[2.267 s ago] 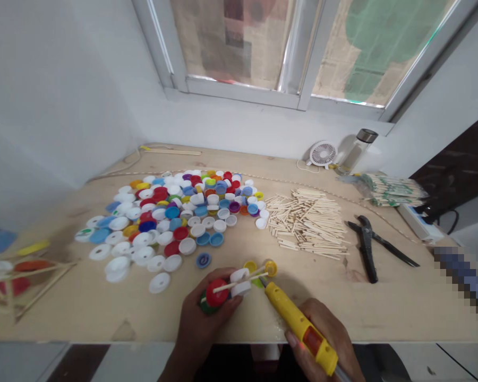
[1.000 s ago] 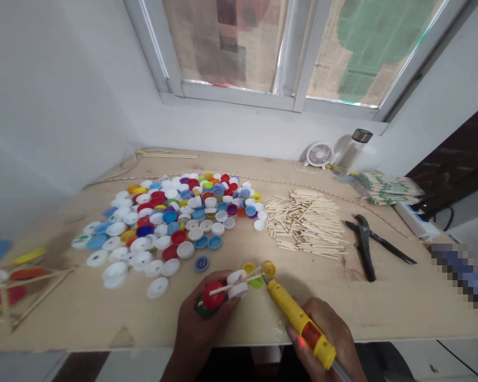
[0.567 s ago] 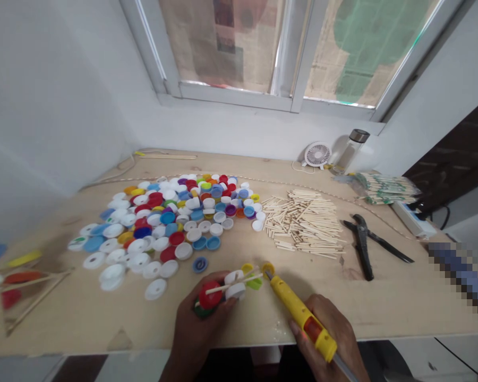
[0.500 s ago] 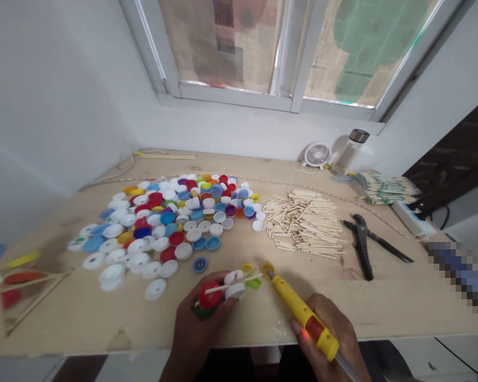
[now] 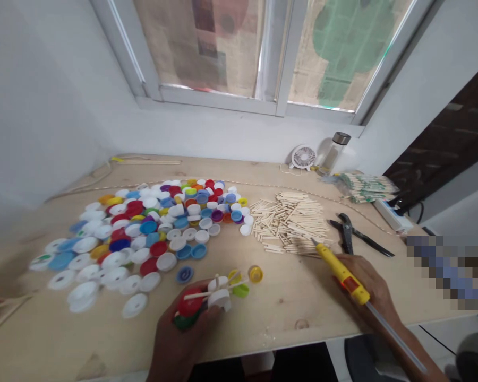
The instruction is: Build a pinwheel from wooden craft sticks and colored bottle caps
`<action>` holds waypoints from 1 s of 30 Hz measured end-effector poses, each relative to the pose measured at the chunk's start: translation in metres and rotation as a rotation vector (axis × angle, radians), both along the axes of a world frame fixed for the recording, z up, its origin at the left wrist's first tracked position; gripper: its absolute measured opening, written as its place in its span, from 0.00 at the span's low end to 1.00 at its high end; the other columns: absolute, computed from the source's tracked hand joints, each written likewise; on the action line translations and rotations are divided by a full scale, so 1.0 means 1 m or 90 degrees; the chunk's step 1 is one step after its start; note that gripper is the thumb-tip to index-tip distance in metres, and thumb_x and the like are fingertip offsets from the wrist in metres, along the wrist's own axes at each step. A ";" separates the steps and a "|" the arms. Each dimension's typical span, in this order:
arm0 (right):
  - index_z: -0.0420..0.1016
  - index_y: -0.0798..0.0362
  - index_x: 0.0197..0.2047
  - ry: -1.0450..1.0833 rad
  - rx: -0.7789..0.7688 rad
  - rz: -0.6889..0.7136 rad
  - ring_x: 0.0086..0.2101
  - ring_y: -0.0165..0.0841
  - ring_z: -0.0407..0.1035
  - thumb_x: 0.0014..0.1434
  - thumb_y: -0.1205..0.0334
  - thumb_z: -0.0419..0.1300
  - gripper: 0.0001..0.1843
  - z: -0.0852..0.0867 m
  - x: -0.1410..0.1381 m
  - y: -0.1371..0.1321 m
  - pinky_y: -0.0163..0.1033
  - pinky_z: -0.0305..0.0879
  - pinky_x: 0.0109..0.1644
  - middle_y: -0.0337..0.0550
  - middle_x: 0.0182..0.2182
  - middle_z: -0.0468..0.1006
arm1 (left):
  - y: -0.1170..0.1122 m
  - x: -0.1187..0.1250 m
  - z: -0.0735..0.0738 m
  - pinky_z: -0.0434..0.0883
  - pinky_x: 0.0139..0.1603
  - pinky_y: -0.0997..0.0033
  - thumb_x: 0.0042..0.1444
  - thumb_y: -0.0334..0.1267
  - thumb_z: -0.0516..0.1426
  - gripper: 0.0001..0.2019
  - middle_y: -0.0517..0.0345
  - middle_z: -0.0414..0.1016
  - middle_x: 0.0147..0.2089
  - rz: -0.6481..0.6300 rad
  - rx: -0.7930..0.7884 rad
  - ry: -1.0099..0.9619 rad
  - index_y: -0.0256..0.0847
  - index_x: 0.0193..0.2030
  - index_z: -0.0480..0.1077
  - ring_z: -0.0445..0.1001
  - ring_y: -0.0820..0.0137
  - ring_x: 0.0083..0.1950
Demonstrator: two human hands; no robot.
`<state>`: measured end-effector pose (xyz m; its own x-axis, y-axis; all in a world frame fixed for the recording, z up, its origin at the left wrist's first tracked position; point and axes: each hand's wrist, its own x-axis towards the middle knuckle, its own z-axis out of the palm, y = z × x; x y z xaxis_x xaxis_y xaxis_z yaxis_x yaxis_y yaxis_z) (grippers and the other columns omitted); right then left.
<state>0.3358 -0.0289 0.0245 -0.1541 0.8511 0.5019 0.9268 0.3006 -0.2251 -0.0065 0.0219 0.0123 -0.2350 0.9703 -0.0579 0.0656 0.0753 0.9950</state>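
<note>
While left hand (image 5: 175, 345) pinches multicoloured plastic-cap-and-wooden-stick assembly (image 5: 219, 298) at lower centre of pale plywood table (image 5: 302, 307): judged light, fragile. Hold by caps, not brittle sticks. Right hand (image 5: 378, 297) closed around yellow pen-shaped tool (image 5: 340, 269), tip beside pile of pale wooden sticks (image 5: 290, 228).

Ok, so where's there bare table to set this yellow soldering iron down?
Bare tabletop lies at the front edge between the cap-and-stick model in the left hand and the right hand holding the soldering iron; also front left, below the bottle caps. Crowded: the caps, the stick pile, the pliers.
</note>
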 end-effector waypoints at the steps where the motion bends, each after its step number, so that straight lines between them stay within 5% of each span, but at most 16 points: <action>1: 0.66 0.49 0.52 -0.041 0.000 -0.012 0.47 0.43 0.70 0.64 0.59 0.52 0.14 -0.002 0.016 0.002 0.46 0.66 0.49 0.51 0.47 0.75 | 0.000 0.000 0.000 0.73 0.39 0.72 0.39 0.42 0.64 0.14 0.59 0.82 0.35 0.001 -0.007 -0.002 0.44 0.36 0.77 0.78 0.65 0.36; 8: 0.70 0.54 0.47 -0.116 0.015 -0.068 0.43 0.47 0.71 0.65 0.54 0.49 0.17 -0.005 0.088 0.014 0.50 0.64 0.46 0.55 0.42 0.76 | 0.002 0.001 -0.001 0.75 0.37 0.72 0.37 0.44 0.65 0.16 0.59 0.83 0.34 0.023 -0.023 -0.008 0.42 0.36 0.78 0.79 0.64 0.35; 18: 0.71 0.51 0.51 -0.192 -0.114 -0.030 0.48 0.45 0.69 0.64 0.58 0.49 0.16 -0.011 0.117 0.023 0.49 0.62 0.51 0.52 0.47 0.77 | 0.001 0.004 -0.003 0.76 0.37 0.73 0.35 0.46 0.67 0.19 0.58 0.83 0.35 0.071 -0.037 -0.064 0.41 0.36 0.77 0.80 0.63 0.37; 23: 0.64 0.55 0.59 -0.284 -0.132 -0.013 0.52 0.47 0.66 0.59 0.60 0.54 0.24 -0.012 0.131 0.016 0.52 0.62 0.54 0.56 0.53 0.72 | 0.002 0.001 -0.009 0.75 0.37 0.74 0.36 0.48 0.67 0.23 0.56 0.83 0.36 0.045 -0.060 -0.099 0.39 0.39 0.77 0.79 0.65 0.37; 27: 0.64 0.53 0.59 -0.286 -0.087 -0.026 0.52 0.50 0.66 0.57 0.59 0.55 0.26 -0.001 0.125 0.006 0.56 0.62 0.54 0.55 0.53 0.71 | 0.001 0.000 -0.012 0.75 0.41 0.69 0.35 0.50 0.67 0.25 0.55 0.82 0.37 0.047 -0.048 -0.154 0.39 0.41 0.76 0.79 0.61 0.41; 30: 0.65 0.51 0.57 -0.172 0.004 -0.109 0.48 0.50 0.69 0.60 0.56 0.53 0.22 0.007 0.085 0.002 0.56 0.64 0.52 0.56 0.49 0.74 | 0.001 0.000 -0.010 0.76 0.40 0.67 0.36 0.47 0.67 0.20 0.56 0.82 0.34 0.056 -0.032 -0.138 0.40 0.37 0.76 0.79 0.61 0.38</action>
<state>0.4203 -0.0272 0.0318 -0.1379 0.8733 0.4673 0.9900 0.1364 0.0372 -0.0061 0.0227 0.0022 -0.2947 0.9415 -0.1634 -0.1578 0.1207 0.9801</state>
